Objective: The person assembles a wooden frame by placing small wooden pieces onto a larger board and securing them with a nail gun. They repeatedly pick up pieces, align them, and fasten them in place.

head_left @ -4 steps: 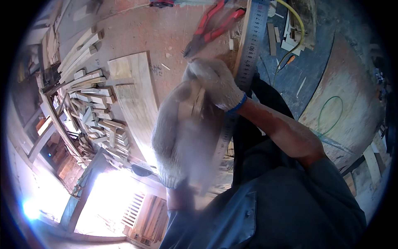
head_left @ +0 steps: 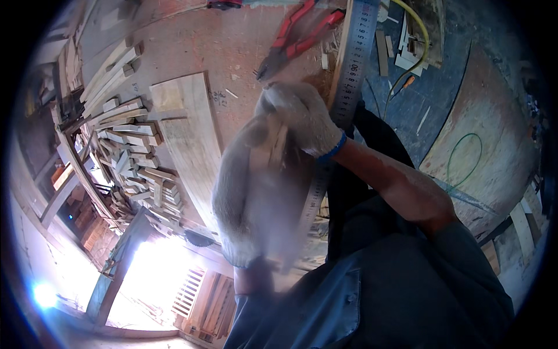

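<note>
Barely any shift: left hand (head_left: pixel 231 183), right hand (head_left: pixel 301 113) gripping wood piece (head_left: pixel 269 146).

Exposure is uneven: the opening (head_left: pixel 151 279) at lower left is blown to white, with a blue-white flare (head_left: pixel 45 295) near the rim. Tabletop (head_left: pixel 192 49) sits mid-toned; the dark shirt (head_left: pixel 412 285) loses most fold detail in shade. A milky, out-of-focus smear veils the centre beside the left hand (head_left: pixel 229 192). Ruler (head_left: pixel 349 75) marks fairly crisp up top. Fisheye bends outer edges; corners go black.
</note>
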Action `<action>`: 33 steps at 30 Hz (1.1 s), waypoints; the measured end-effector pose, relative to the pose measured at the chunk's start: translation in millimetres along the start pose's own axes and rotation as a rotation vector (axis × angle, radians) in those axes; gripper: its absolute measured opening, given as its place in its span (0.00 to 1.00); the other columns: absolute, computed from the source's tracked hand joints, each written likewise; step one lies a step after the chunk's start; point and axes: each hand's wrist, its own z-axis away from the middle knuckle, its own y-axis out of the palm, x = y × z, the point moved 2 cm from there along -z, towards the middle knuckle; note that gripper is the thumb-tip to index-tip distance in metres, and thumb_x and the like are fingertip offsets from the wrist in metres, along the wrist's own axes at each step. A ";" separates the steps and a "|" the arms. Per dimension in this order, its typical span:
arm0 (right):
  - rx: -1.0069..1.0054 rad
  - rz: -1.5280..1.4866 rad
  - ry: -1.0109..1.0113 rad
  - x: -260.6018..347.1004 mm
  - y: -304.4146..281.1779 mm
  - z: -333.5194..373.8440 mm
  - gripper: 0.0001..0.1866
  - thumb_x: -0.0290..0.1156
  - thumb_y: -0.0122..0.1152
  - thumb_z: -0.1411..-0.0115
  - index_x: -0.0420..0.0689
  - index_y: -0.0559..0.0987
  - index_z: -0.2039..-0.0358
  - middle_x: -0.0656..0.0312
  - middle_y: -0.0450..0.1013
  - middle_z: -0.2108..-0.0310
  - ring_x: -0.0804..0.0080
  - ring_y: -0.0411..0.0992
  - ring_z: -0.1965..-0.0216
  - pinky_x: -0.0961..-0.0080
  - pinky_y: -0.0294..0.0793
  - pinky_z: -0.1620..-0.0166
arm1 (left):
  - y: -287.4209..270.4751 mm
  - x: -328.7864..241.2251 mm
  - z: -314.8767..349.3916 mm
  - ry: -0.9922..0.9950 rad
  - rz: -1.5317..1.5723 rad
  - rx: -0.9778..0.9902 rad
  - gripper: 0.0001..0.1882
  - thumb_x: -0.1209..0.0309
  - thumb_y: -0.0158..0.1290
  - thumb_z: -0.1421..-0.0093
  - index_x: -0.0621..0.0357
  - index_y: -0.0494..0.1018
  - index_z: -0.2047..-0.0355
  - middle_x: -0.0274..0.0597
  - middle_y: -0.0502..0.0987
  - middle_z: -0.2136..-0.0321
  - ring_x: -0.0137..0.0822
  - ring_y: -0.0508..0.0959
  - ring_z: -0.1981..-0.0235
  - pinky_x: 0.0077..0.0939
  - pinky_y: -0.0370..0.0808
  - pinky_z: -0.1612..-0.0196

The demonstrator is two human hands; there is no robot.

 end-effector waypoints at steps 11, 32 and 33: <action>-0.016 -0.181 0.153 -2.9 0.0 -0.4 0.21 0.41 0.53 0.25 0.37 0.80 0.69 0.61 0.74 0.75 0.78 0.70 0.69 0.70 0.74 0.63 | -22.8 26.6 4.1 0.105 -0.254 0.175 0.27 0.70 0.52 0.32 0.67 0.67 0.34 0.62 0.76 0.40 0.52 0.79 0.39 0.42 0.80 0.39; 0.149 -0.164 0.272 -29.7 1.5 -3.4 0.09 0.34 0.60 0.29 0.42 0.80 0.57 0.59 0.79 0.62 0.73 0.77 0.60 0.69 0.77 0.58 | -21.2 13.7 -0.7 0.197 -0.675 0.060 0.26 0.73 0.55 0.35 0.62 0.71 0.36 0.56 0.80 0.44 0.50 0.82 0.42 0.40 0.79 0.40; 0.164 -0.173 0.278 -31.3 2.6 -5.0 0.08 0.34 0.61 0.29 0.42 0.80 0.57 0.59 0.79 0.62 0.73 0.77 0.60 0.69 0.77 0.58 | -22.0 11.0 -2.8 0.169 -0.663 0.056 0.27 0.74 0.55 0.35 0.63 0.71 0.36 0.56 0.80 0.44 0.49 0.82 0.42 0.39 0.78 0.39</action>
